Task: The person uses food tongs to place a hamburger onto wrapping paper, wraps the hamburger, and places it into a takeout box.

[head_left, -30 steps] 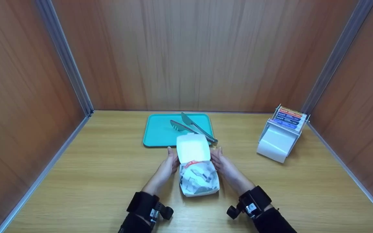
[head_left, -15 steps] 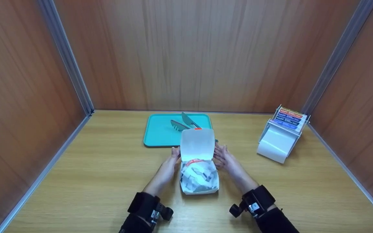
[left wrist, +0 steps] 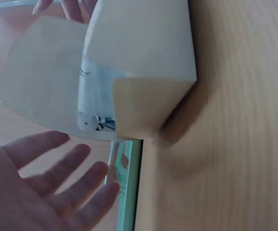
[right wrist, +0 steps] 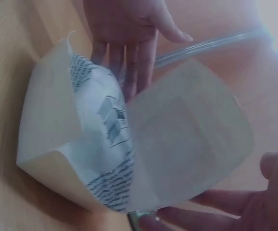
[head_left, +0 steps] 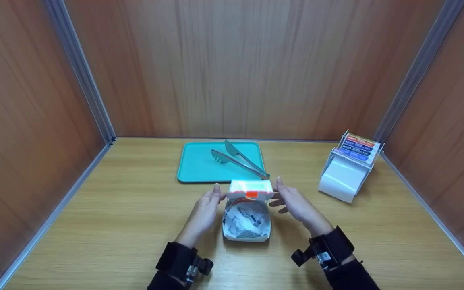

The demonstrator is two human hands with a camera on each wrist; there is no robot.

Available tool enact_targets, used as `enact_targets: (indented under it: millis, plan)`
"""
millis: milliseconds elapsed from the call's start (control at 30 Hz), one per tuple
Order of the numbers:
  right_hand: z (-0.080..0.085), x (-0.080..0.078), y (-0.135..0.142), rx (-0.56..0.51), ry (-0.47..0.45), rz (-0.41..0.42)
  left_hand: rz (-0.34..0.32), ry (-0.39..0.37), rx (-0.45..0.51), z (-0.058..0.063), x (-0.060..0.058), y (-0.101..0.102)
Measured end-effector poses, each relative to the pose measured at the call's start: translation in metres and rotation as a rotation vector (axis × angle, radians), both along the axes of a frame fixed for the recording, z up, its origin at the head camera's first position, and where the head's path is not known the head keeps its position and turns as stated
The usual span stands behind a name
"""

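A white cardboard takeaway box (head_left: 246, 238) sits on the table before me, its hinged lid (head_left: 248, 187) raised and tipped toward me. Inside lies a bundle wrapped in printed paper (head_left: 243, 221). My left hand (head_left: 203, 211) is at the box's left side with fingers spread; in the left wrist view a gap shows between its fingers (left wrist: 76, 180) and the box wall (left wrist: 143, 43). On the opposite side, my right hand (head_left: 296, 203) has its fingers extended beside the lid. The right wrist view shows its fingers (right wrist: 216, 197) near the lid's edge; whether they touch cannot be told.
Behind the box lies a turquoise tray (head_left: 197, 165) with metal tongs (head_left: 250, 166) on it, their handle end at its front right corner. A white dispenser (head_left: 346, 173) with a printed card stands at the right. Wooden panels (head_left: 232, 68) enclose the back and sides.
The lid has swung up from leaning back and now tilts toward me, uncovering the tongs' handles. My right hand has shifted right, away from the box; the left hand has barely moved.
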State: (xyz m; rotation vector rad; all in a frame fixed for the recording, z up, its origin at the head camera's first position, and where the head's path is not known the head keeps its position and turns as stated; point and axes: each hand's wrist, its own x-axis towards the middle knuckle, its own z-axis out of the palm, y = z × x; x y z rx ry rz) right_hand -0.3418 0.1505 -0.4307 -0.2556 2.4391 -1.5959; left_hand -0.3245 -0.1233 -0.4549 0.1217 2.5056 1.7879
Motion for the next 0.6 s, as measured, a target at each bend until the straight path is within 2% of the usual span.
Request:
enact_targets:
  millis: [100, 233, 367, 600]
  plan:
    - [0.006, 0.004, -0.003, 0.065, -0.045, 0.009, 0.032, -0.019, -0.055, 0.004, 0.004, 0.001]
    - [0.011, 0.009, -0.009, 0.167, -0.077, 0.014, 0.042, -0.064, -0.147, 0.007, 0.007, 0.004]
    - [0.013, 0.014, -0.015, 0.240, -0.086, 0.000, 0.024, -0.087, -0.226, 0.009, 0.008, 0.006]
    - [0.014, 0.019, -0.022, 0.290, -0.058, -0.045, -0.032, -0.104, -0.310, 0.009, 0.008, 0.007]
